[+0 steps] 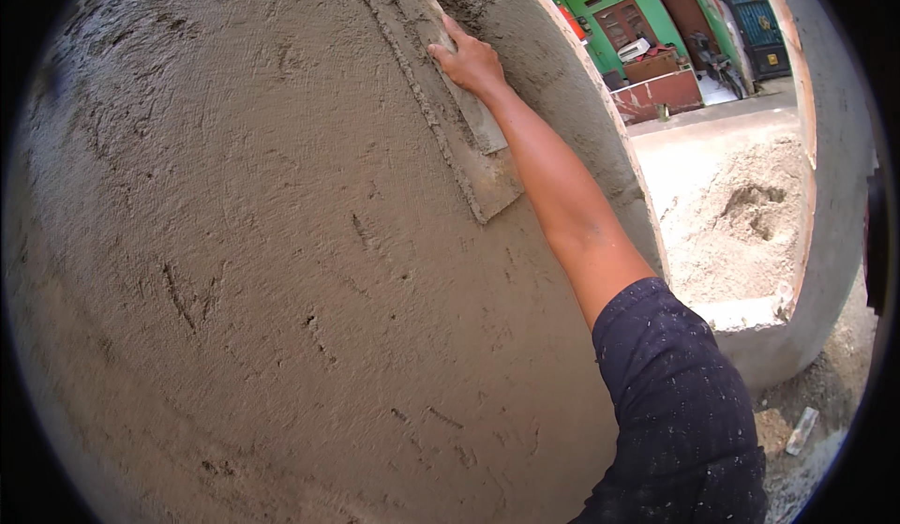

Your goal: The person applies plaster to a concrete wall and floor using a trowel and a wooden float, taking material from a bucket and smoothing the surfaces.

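Note:
My right hand (473,63) reaches up the wall, its fingers closed around the raised handle strip (483,130) of a long, flat plastering float (495,185). The float's face lies against the wet grey mortar, and a ridge of mortar lines its left edge. Its upper end runs out at the top of the picture. Coarse, damp plaster covers the wall (272,243), with small pits and short gouges below the float. My left hand does not show.
A wooden-edged opening (647,210) interrupts the wall at the right. Through it show a sand heap (741,196), a green house front (600,18) and a parked motorbike (717,65). A small pale block (802,430) lies on the ground at lower right.

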{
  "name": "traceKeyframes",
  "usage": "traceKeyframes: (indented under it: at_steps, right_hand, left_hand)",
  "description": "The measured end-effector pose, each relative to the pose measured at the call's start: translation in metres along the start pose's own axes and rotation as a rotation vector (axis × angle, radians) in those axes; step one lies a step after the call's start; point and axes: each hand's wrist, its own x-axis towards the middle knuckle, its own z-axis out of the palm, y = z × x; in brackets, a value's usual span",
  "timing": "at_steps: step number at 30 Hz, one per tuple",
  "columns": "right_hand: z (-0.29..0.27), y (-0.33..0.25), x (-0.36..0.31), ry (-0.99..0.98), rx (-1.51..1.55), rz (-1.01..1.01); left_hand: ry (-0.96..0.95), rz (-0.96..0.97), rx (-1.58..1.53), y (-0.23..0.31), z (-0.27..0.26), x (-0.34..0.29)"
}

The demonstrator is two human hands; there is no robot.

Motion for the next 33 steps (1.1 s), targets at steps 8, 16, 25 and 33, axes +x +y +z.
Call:
traceKeyframes:
  at_steps: [8, 16, 25, 33]
  right_hand:
    - [-0.016, 0.104, -0.121, -0.012, 0.037, 0.046]
    - [-0.04, 0.157, -0.379, 0.005, -0.003, 0.049]
    - [-0.068, -0.015, -0.387, -0.061, 0.087, -0.479]
    - [-0.013, -0.215, -0.116, 0.069, 0.178, -0.771]
  left_hand:
    - [0.062, 0.174, 0.07, 0.006, -0.009, -0.001]
    - [0.379, 0.244, -0.125, -0.026, 0.029, 0.002]
    - [0.355, 0.232, -0.118, -0.034, 0.033, 0.0]
    - [0.349, 0.215, -0.132, -0.034, 0.035, -0.001]
